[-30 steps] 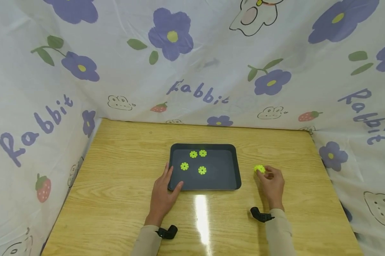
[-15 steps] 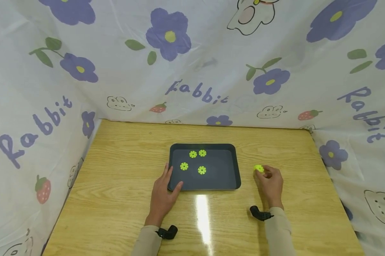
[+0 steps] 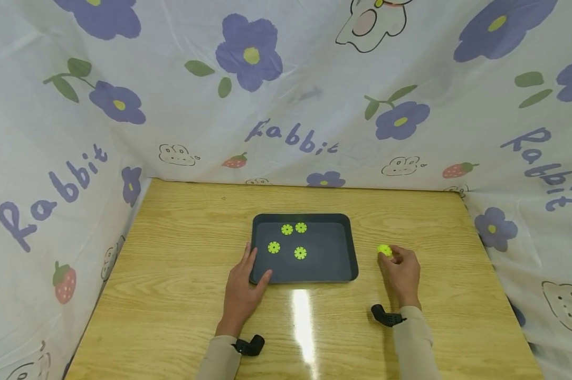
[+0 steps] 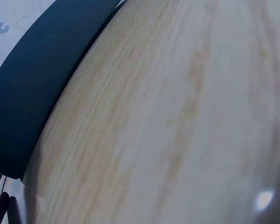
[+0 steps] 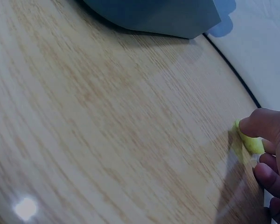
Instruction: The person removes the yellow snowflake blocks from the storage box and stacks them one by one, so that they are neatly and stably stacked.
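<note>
A dark grey rectangular tray (image 3: pixel 331 264) lies on the wooden table, with several flat yellow-green notched discs, one of them a disc (image 3: pixel 300 253) near its middle, spread over its left half. My left hand (image 3: pixel 240 290) rests at the tray's lower left corner, thumb over the front rim and fingers along the left side. To the right of the tray, my right hand (image 3: pixel 403 272) pinches another yellow-green notched disc (image 3: pixel 384 250) between thumb and fingers. In the right wrist view this disc (image 5: pixel 251 142) is tilted, low over the table and partly covered by the thumb.
The wooden table (image 3: pixel 181 237) extends around the tray, with a bright light reflection in front. A white cloth (image 3: pixel 295 95) printed with flowers and rabbits hangs behind and along both sides. Each wrist wears a small black camera (image 3: pixel 251 345).
The head view has shifted very slightly. Both hands, the tray and the discs stay practically where they were.
</note>
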The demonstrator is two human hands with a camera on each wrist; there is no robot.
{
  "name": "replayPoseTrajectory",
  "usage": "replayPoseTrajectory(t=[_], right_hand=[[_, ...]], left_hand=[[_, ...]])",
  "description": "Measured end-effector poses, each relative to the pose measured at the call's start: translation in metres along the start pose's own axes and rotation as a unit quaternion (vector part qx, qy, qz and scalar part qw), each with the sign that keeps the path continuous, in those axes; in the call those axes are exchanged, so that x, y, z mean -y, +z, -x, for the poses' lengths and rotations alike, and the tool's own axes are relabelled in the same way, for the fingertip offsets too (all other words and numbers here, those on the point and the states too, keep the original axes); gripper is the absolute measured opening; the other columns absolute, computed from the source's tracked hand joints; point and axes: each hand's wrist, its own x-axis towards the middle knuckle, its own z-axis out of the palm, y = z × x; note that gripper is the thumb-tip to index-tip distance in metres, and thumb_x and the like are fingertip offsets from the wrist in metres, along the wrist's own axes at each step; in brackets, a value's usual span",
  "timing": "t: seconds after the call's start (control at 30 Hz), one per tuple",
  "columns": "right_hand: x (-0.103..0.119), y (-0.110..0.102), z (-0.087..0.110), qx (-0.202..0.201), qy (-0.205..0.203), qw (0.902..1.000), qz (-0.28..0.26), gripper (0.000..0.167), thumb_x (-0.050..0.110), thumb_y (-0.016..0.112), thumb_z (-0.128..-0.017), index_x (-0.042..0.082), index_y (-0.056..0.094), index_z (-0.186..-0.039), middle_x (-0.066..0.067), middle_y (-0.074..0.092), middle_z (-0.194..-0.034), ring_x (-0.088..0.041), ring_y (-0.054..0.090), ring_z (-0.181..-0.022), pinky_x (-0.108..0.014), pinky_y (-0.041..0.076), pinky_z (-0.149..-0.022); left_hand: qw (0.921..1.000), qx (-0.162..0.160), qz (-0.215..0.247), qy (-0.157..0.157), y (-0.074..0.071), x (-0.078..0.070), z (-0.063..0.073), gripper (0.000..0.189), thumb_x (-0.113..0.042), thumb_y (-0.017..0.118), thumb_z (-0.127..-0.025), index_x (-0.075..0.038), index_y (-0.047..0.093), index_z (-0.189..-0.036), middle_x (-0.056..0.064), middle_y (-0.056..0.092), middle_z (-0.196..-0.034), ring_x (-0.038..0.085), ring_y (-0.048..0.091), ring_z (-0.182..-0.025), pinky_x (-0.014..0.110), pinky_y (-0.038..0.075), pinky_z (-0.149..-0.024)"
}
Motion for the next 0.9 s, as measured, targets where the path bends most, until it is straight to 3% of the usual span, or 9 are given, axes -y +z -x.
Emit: replayPoseTrajectory(t=[0.4, 0.53, 0.67, 0.77, 0.9], right_hand=[[0.000, -0.002, 0.000, 0.012, -0.001, 0.9999, 0.008, 0.041, 0.017, 0.074, -0.098, -0.004, 0.067, -0.133, -0.018, 0.064, -0.103, -0.020, 0.055, -0.083, -0.023, 0.043, -0.068], [-0.002, -0.003, 0.001, 0.021, -0.001, 0.9998, 0.003, 0.049, 0.016, 0.074, -0.097, -0.004, 0.061, -0.140, -0.021, 0.063, -0.120, -0.023, 0.058, -0.090, -0.022, 0.046, -0.071], [-0.002, -0.006, 0.005, 0.029, 0.008, 0.9995, 0.008, 0.067, 0.017, 0.076, -0.096, -0.004, 0.047, -0.152, -0.026, 0.056, -0.134, -0.028, 0.058, -0.099, -0.031, 0.048, -0.078], [0.001, -0.008, 0.009, 0.017, 0.010, 0.9996, 0.018, 0.077, 0.018, 0.078, -0.094, -0.003, 0.039, -0.156, -0.028, 0.052, -0.135, -0.030, 0.058, -0.099, -0.034, 0.047, -0.077], [0.016, -0.010, 0.010, -0.015, -0.009, 0.9998, 0.013, 0.072, 0.014, 0.078, -0.093, -0.003, 0.043, -0.154, -0.027, 0.053, -0.130, -0.032, 0.060, -0.095, -0.027, 0.047, -0.069]], left_hand=[[0.9999, 0.008, 0.007, -0.009, -0.001, -0.002, 0.001, 0.071, -0.042, 0.068, -0.101, -0.010, 0.043, -0.159, 0.000, 0.027, -0.170, 0.038, 0.044, -0.144, 0.060, 0.040, -0.112], [0.9999, 0.007, 0.008, -0.010, -0.001, -0.003, 0.001, 0.071, -0.042, 0.068, -0.101, -0.010, 0.042, -0.159, 0.000, 0.027, -0.170, 0.038, 0.044, -0.144, 0.061, 0.039, -0.112], [0.9999, 0.007, 0.009, -0.007, 0.000, -0.003, 0.002, 0.072, -0.042, 0.068, -0.101, -0.011, 0.042, -0.160, 0.001, 0.027, -0.170, 0.039, 0.045, -0.143, 0.061, 0.039, -0.112], [1.0000, 0.004, 0.007, -0.003, 0.001, -0.001, 0.002, 0.072, -0.042, 0.068, -0.101, -0.011, 0.042, -0.160, 0.001, 0.027, -0.170, 0.039, 0.045, -0.143, 0.061, 0.040, -0.111], [1.0000, -0.002, 0.002, 0.000, 0.002, 0.000, 0.001, 0.072, -0.042, 0.069, -0.100, -0.010, 0.043, -0.159, 0.001, 0.027, -0.170, 0.038, 0.045, -0.143, 0.060, 0.040, -0.111]])
